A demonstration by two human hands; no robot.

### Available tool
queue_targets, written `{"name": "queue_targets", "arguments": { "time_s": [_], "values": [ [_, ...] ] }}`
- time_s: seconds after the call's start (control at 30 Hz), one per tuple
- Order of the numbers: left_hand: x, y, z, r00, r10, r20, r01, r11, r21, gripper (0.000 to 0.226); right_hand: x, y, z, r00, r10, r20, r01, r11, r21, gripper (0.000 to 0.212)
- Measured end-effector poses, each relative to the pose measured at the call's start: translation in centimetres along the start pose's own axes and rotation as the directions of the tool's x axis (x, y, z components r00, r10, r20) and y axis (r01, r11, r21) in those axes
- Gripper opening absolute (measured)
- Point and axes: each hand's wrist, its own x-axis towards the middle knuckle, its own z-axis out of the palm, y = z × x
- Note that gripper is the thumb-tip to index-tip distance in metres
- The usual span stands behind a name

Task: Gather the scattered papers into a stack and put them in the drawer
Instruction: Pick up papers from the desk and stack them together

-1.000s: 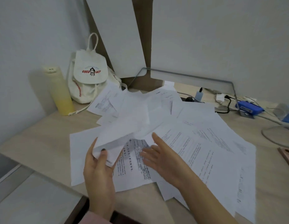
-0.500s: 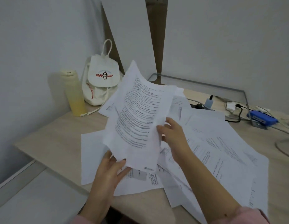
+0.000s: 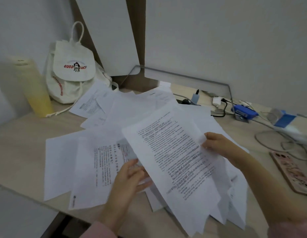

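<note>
Several white printed sheets lie scattered and overlapping across the light wooden desk (image 3: 24, 134). A loose bundle of printed papers (image 3: 176, 162) lies slanted on top of the pile at centre right. My right hand (image 3: 216, 143) pinches its right edge. My left hand (image 3: 130, 177) is at the bundle's lower left edge with its fingers spread and partly under the sheets. More sheets (image 3: 97, 162) lie flat to the left, and others (image 3: 96, 102) reach back toward the bag. No drawer is in view.
A white drawstring bag (image 3: 72, 71) and a yellow bottle (image 3: 36, 90) stand at the back left. Cables, a blue device (image 3: 244, 113) and a metal stand (image 3: 183, 77) line the back right. A patterned phone case (image 3: 293, 172) lies at the right edge.
The bundle, held upright in both hands half a second ago, now lies lowered to the right on the pile. My right hand moved to its right edge; my left hand's fingers spread.
</note>
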Motion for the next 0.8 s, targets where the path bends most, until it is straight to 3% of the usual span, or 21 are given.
{"name": "queue_targets", "arguments": {
  "time_s": [0.13, 0.23, 0.3, 0.4, 0.5, 0.57, 0.63, 0.8],
  "values": [
    [-0.4, -2.9, 2.2, 0.985, -0.113, 0.131, 0.103, 0.992, 0.077, 0.016, 2.2, 2.3, 0.5, 0.991, -0.002, -0.135, -0.038, 0.956, -0.291, 0.022],
    [-0.7, -3.8, 2.5, 0.989, -0.12, 0.084, 0.114, 0.991, 0.075, 0.023, 4.0, 4.2, 1.1, 0.989, -0.033, -0.143, -0.045, 0.859, -0.511, 0.014],
    [-0.9, -3.5, 2.5, 0.991, -0.137, 0.004, 0.136, 0.99, 0.024, 0.035, 5.3, 5.4, 1.6, 0.994, -0.026, -0.106, -0.039, 0.82, -0.571, 0.026],
    [-0.8, -3.1, 2.4, 0.989, -0.129, -0.077, 0.122, 0.988, -0.09, 0.055, 5.6, 5.4, 2.1, 0.996, 0.007, -0.093, -0.052, 0.871, -0.488, 0.038],
    [-0.5, -2.7, 2.8, 0.99, -0.139, -0.037, 0.129, 0.972, -0.195, 0.083, 6.0, 5.3, 2.0, 0.998, -0.002, -0.063, -0.027, 0.892, -0.451, 0.05],
    [0.0, -2.8, 2.9, 0.988, -0.148, -0.041, 0.133, 0.96, -0.245, 0.073, 5.8, 4.9, 1.7, 1.0, 0.025, 0.01, -0.018, 0.906, -0.422, 0.041],
    [0.0, -2.6, 2.8, 0.994, -0.107, -0.016, 0.101, 0.974, -0.2, 0.05, 5.6, 4.7, 1.7, 0.996, 0.057, 0.072, -0.026, 0.928, -0.371, 0.026],
    [-0.1, -1.4, 2.6, 0.997, -0.07, 0.027, 0.07, 0.997, -0.026, 0.056, 4.1, 4.1, 1.1, 0.999, -0.048, 0.005, 0.048, 0.975, -0.216, 0.011]
  ]
}}
